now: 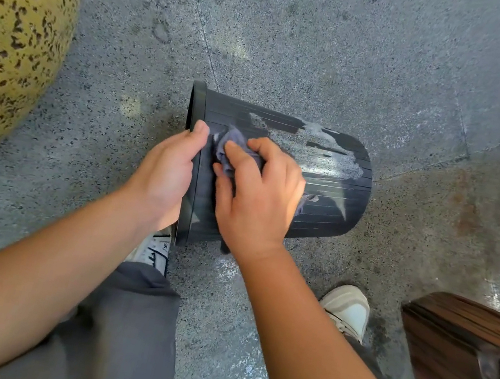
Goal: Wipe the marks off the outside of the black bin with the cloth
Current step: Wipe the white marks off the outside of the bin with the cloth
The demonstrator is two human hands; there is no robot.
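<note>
Lying on its side on the floor point(300, 48), the bin point(334, 197) is gripped at the rim by the left hand point(168, 171) while the right hand point(257, 197) presses the bunched cloth point(227, 148) near that rim; the round wall could roll, leaving the marks point(324, 159) untouched.

The speckled grey floor point(335, 37) carried the black bin point(331, 210) lying on its side, two white shoes point(349, 308) standing near it.

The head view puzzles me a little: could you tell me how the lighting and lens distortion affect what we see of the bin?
Head view: patchy sunlight brightens the ribbed black plastic bin and the whitish marks on it; wide-angle bending curves the speckled yellow boulder and stretches the forearms; the right hand shades the crumpled blue-grey cloth.
</note>
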